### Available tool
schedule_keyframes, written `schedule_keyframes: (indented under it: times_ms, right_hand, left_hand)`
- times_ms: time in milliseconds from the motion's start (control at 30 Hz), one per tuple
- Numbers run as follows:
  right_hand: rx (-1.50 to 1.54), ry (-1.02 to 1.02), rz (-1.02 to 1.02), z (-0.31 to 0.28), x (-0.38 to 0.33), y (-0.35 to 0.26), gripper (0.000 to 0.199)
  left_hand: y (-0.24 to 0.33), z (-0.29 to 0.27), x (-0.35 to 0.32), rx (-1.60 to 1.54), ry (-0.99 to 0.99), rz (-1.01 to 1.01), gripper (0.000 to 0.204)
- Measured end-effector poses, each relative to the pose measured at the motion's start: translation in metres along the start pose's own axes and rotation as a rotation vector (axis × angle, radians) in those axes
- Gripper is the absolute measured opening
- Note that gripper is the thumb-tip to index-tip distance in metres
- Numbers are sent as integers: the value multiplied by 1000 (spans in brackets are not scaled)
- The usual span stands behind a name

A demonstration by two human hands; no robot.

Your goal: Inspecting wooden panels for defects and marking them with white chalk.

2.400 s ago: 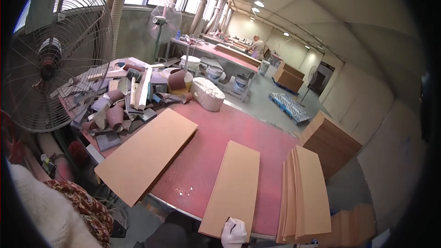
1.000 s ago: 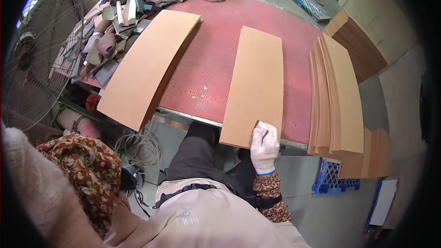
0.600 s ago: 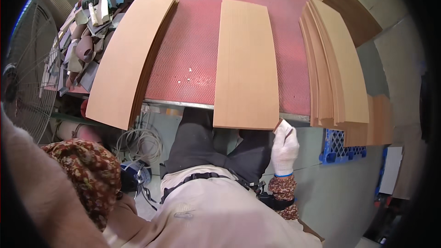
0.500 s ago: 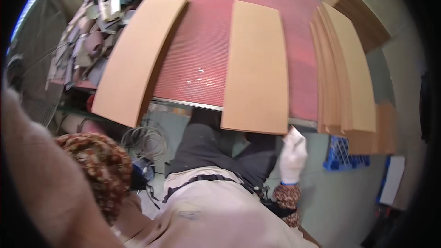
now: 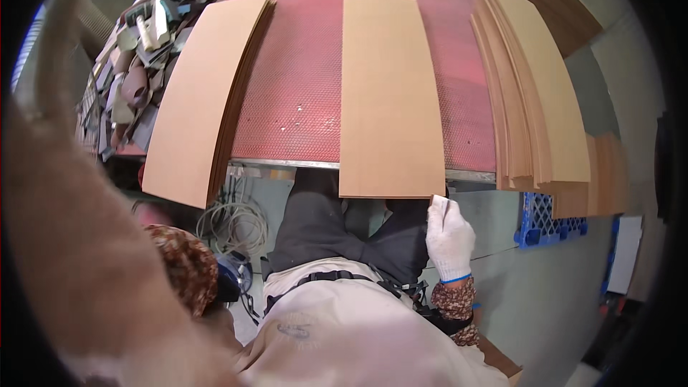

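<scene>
My right hand (image 5: pixel 450 238), in a white knitted glove, is closed on a small pale folded piece (image 5: pixel 440 203). It sits at the near right corner of a long tan wood-like board (image 5: pixel 390 100), which overhangs the table's front edge. My left arm wears a patterned sleeve (image 5: pixel 188 266). A large blurred, skin-toned shape (image 5: pixel 86 244) fills the left side, close to the camera. It hides where the left hand is, or may be part of that arm; its fingers cannot be made out.
A board stack (image 5: pixel 208 86) lies left on the red table (image 5: pixel 301 107), and an uneven stack (image 5: pixel 534 93) lies right. Assorted scraps and rolls (image 5: pixel 136 82) heap at the far left. Below are coiled cable (image 5: pixel 233 228) and a blue pallet (image 5: pixel 541 222). More brown boards (image 5: pixel 552 3) stand far right.
The view has shifted a little. My right hand has turned inward and moved left along the middle board's near corner. The blurred shape at left now reaches higher and further right.
</scene>
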State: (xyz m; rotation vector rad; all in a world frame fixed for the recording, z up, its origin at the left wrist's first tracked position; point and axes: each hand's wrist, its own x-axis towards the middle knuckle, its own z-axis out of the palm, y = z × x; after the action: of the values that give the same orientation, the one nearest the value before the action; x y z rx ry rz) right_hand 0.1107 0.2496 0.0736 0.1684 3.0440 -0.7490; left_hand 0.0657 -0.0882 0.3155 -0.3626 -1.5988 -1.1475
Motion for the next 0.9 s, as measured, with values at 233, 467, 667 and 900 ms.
schedule_keyframes:
  times_ms: [233,467,667,900]
  right_hand:
    - [-70,24,-18,0,4,7,30]
    - [-86,26,-41,1,3,6,31]
    - [-83,-7,-49,-3,5,-3,29]
    - [-146,-70,-24,-9,6,-9,28]
  left_hand:
    - [-92,48,-122,-47,-554,-593,75]
    - [-172,89,-233,-5,-576,-913,69]
    - [-179,115,-272,139,-554,-670,64]
    - [-176,116,-276,258,-602,-593,62]
